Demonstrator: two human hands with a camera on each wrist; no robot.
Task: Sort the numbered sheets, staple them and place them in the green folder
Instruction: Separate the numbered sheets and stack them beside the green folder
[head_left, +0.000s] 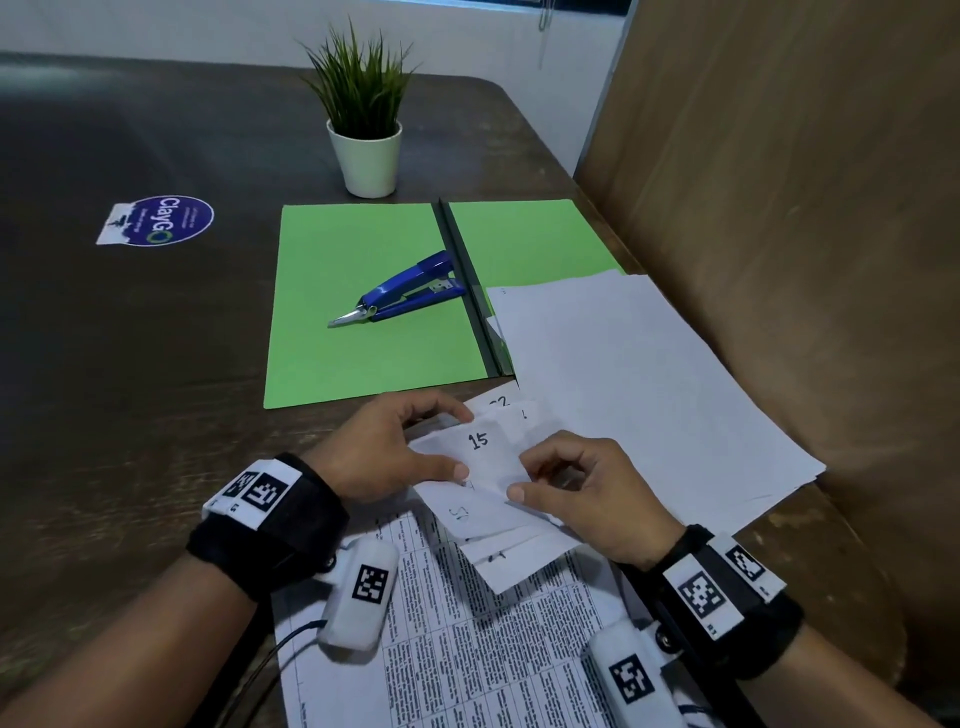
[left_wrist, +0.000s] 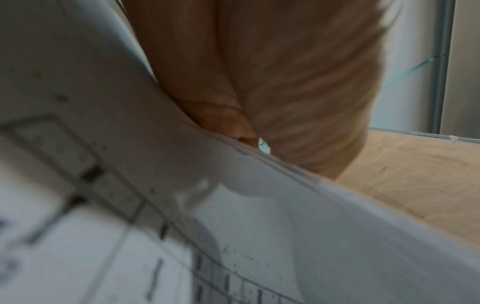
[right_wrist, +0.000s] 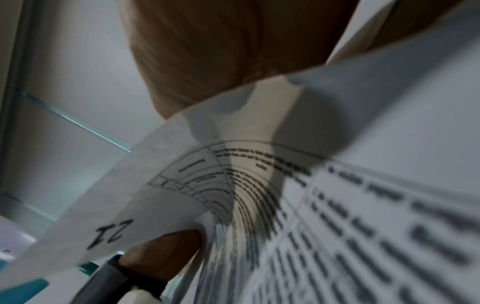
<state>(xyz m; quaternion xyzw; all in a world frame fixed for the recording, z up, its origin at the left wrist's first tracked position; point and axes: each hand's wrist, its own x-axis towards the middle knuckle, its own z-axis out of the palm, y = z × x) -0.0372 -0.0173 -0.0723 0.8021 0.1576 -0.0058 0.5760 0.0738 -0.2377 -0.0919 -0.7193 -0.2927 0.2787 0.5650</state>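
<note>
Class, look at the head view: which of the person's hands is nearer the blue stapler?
Left. The left hand lies just below the stapler; the right hand sits farther right.

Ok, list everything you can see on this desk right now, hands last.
green folder: one, green, lying open mid-table.
stapler: one, blue, resting on the folder's left leaf.
potted plant: one, green in a white pot, behind the folder.
sticker: one, blue and white, on the table at left.
blank sheets: a white stack, count unclear, overlapping the folder's right leaf.
numbered sheets: several, white, fanned in both hands; 15 on top.
table: one, dark brown.
left hand: pinches the sheets.
right hand: pinches the sheets.
</note>
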